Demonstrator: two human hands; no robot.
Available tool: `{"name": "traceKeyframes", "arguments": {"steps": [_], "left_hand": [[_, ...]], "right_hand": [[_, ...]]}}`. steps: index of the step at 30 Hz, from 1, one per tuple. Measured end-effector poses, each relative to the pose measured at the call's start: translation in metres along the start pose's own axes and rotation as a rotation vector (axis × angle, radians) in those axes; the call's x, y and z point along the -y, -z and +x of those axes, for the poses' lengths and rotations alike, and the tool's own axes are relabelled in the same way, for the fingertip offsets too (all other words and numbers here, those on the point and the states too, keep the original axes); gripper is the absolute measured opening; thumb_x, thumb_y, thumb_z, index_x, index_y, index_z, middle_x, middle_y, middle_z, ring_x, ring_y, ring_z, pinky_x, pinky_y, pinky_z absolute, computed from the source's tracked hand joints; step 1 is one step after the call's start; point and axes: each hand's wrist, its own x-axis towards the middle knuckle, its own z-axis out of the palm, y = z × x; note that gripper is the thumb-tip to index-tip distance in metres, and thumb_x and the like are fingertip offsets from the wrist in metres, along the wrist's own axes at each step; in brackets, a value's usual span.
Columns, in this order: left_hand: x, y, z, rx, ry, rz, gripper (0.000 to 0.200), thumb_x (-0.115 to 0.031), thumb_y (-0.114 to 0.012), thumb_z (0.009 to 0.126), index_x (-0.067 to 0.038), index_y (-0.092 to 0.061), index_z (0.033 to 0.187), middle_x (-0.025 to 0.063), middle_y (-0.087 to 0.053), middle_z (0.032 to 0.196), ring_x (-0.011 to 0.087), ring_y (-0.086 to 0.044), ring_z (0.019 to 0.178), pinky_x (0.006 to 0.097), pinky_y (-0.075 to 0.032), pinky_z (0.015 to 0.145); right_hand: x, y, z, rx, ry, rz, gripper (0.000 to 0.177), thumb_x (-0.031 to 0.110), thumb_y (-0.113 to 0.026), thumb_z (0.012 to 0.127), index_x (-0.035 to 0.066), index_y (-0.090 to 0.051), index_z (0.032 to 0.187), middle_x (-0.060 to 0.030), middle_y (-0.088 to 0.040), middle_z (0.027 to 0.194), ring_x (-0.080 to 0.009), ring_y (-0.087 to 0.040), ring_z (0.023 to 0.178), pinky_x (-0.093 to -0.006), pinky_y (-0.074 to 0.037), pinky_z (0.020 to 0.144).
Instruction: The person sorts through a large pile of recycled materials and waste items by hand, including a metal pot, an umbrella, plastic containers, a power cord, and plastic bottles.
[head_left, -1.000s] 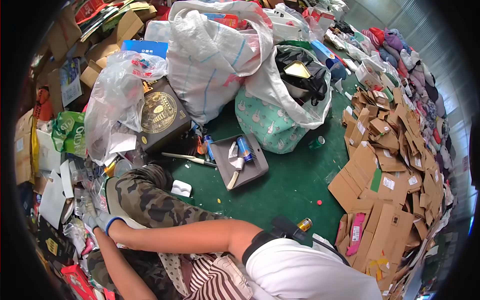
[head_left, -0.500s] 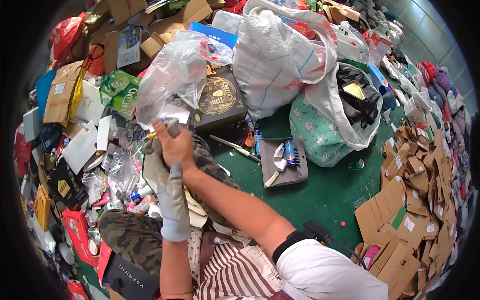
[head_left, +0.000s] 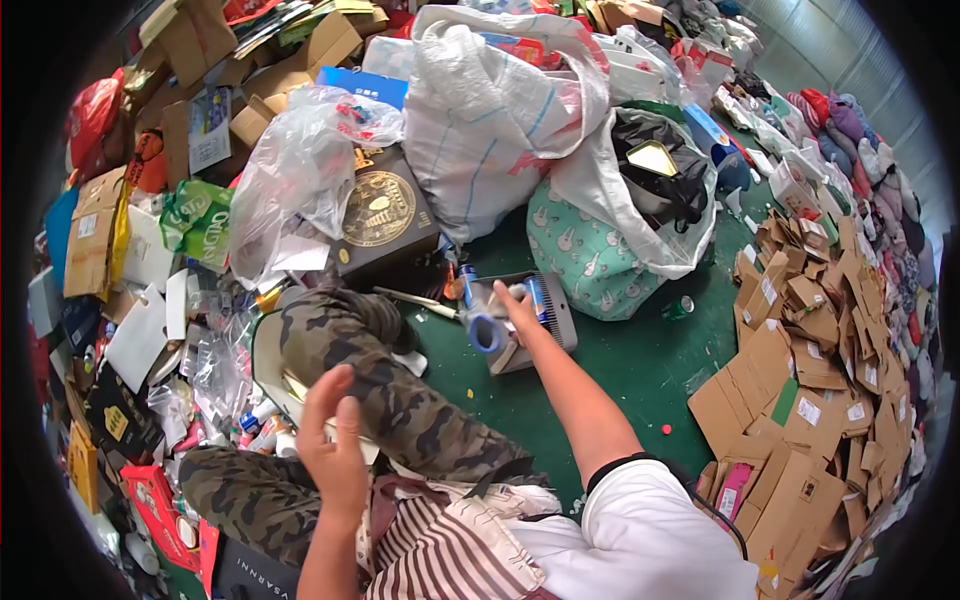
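My left hand (head_left: pixel 335 445) is bare and raised over my lap, with its fingers apart and nothing in it. Out to the right, my right hand (head_left: pixel 516 312) is closed on a grey work glove (head_left: pixel 487 334), whose round blue cuff faces me. Motion blurs the glove a little. Both are over the grey dustpan (head_left: pixel 562 322) on the green floor. A blue can (head_left: pixel 536 298) lies in the dustpan, partly behind the hand. Another blue can (head_left: pixel 467 284) stands just left of it.
A black box with a gold emblem (head_left: pixel 385 215) sits ahead, beside a large white woven sack (head_left: pixel 490 130) and a green rabbit-print bag (head_left: pixel 580 250). Flattened cardboard (head_left: pixel 790 400) is heaped on the right. Mixed packaging crowds the left. A pale stick (head_left: pixel 415 302) lies on the floor.
The glove has come off my left hand and is now in my right hand, which has moved right to the dustpan. My left hand has drawn back toward me. The view has shifted right.
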Motion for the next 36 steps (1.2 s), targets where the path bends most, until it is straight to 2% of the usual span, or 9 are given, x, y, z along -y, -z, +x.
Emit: {"name": "traceKeyframes", "arguments": {"steps": [5, 9, 13, 21, 24, 28, 29, 31, 36], "left_hand": [[0.008, -0.013, 0.065, -0.033, -0.373, 0.625, 0.034, -0.022, -0.055, 0.084, -0.003, -0.053, 0.113, 0.0127, -0.048, 0.123, 0.0287, -0.039, 0.119, 0.0378, -0.027, 0.100], [0.034, -0.032, 0.108, 0.052, -0.219, 0.860, 0.038, -0.022, -0.055, 0.084, -0.005, -0.051, 0.117, 0.0115, -0.049, 0.122, 0.0270, -0.042, 0.117, 0.0356, -0.027, 0.099], [0.069, -0.014, 0.135, 0.094, 0.031, 0.521, 0.035, -0.020, -0.050, 0.087, 0.000, -0.050, 0.116, 0.0103, -0.053, 0.116, 0.0204, -0.048, 0.109, 0.0312, -0.034, 0.094], [0.193, 0.168, 0.245, -0.295, 0.446, 0.507, 0.042, -0.038, -0.046, 0.089, -0.013, -0.050, 0.121, 0.0073, -0.056, 0.110, 0.0122, -0.059, 0.079, 0.0219, -0.043, 0.067], [0.241, 0.257, 0.260, -0.348, 0.472, 0.556, 0.034, -0.035, -0.046, 0.088, -0.013, -0.055, 0.112, 0.0074, -0.059, 0.101, 0.0154, -0.062, 0.067, 0.0201, -0.039, 0.052], [0.188, 0.188, 0.253, -0.304, 0.577, 0.740, 0.037, -0.038, -0.051, 0.084, -0.009, -0.058, 0.106, 0.0060, -0.060, 0.096, 0.0156, -0.062, 0.068, 0.0246, -0.041, 0.058], [0.183, 0.187, 0.249, -0.284, 0.597, 0.734, 0.036, -0.038, -0.050, 0.085, -0.008, -0.058, 0.104, 0.0056, -0.060, 0.095, 0.0137, -0.061, 0.067, 0.0241, -0.041, 0.058], [0.179, 0.198, 0.242, -0.213, 0.638, 0.789, 0.039, -0.041, -0.045, 0.087, -0.010, -0.056, 0.107, 0.0055, -0.059, 0.098, 0.0159, -0.061, 0.069, 0.0282, -0.046, 0.066], [0.151, 0.204, 0.218, -0.281, 0.692, 0.760, 0.036, -0.037, -0.047, 0.087, -0.009, -0.056, 0.107, 0.0055, -0.059, 0.098, 0.0141, -0.060, 0.068, 0.0256, -0.045, 0.060]], "right_hand": [[-0.038, 0.125, 0.035, 0.086, -0.209, 0.086, 0.044, 0.042, -0.061, 0.077, 0.001, -0.058, 0.094, -0.0049, -0.058, 0.077, -0.0132, -0.056, 0.067, -0.0278, -0.048, 0.050], [-0.147, 0.205, 0.126, -0.239, -0.065, -0.135, 0.038, 0.036, -0.065, 0.075, 0.001, -0.060, 0.089, -0.0077, -0.059, 0.076, -0.0182, -0.058, 0.071, -0.0325, -0.050, 0.057], [-0.125, 0.291, 0.160, -0.339, -0.223, -0.600, 0.068, 0.038, -0.074, 0.062, 0.006, -0.048, 0.116, -0.0196, -0.046, 0.118, -0.0359, -0.046, 0.108, -0.0433, -0.037, 0.093], [-0.111, 0.332, 0.243, -0.326, -0.230, -0.902, 0.104, 0.034, -0.080, 0.053, 0.010, -0.022, 0.135, -0.0199, -0.017, 0.140, -0.0396, -0.028, 0.124, -0.0465, -0.034, 0.096], [-0.184, 0.361, 0.296, -0.343, 0.259, -0.706, 0.098, 0.031, -0.085, 0.041, -0.001, -0.040, 0.122, -0.0224, -0.042, 0.119, -0.0386, -0.042, 0.108, -0.0425, -0.034, 0.093], [-0.194, 0.378, 0.332, -0.162, 0.248, -0.752, 0.071, 0.018, -0.085, 0.044, -0.002, -0.053, 0.104, -0.0130, -0.055, 0.102, -0.0263, -0.051, 0.094, -0.0398, -0.041, 0.084], [-0.238, 0.400, 0.366, 0.125, 0.205, -0.294, 0.069, 0.011, -0.082, 0.046, -0.003, -0.052, 0.108, -0.0138, -0.056, 0.105, -0.0241, -0.052, 0.095, -0.0370, -0.040, 0.086], [-0.260, 0.409, 0.376, 0.019, 0.366, -0.367, 0.069, 0.009, -0.080, 0.049, -0.003, -0.052, 0.111, -0.0143, -0.058, 0.106, -0.0226, -0.054, 0.093, -0.0328, -0.040, 0.087], [-0.206, 0.396, 0.334, -0.332, -0.182, -0.752, 0.069, 0.022, -0.078, 0.058, 0.000, -0.047, 0.115, -0.0167, -0.059, 0.099, -0.0299, -0.059, 0.079, -0.0367, -0.046, 0.077]]}}
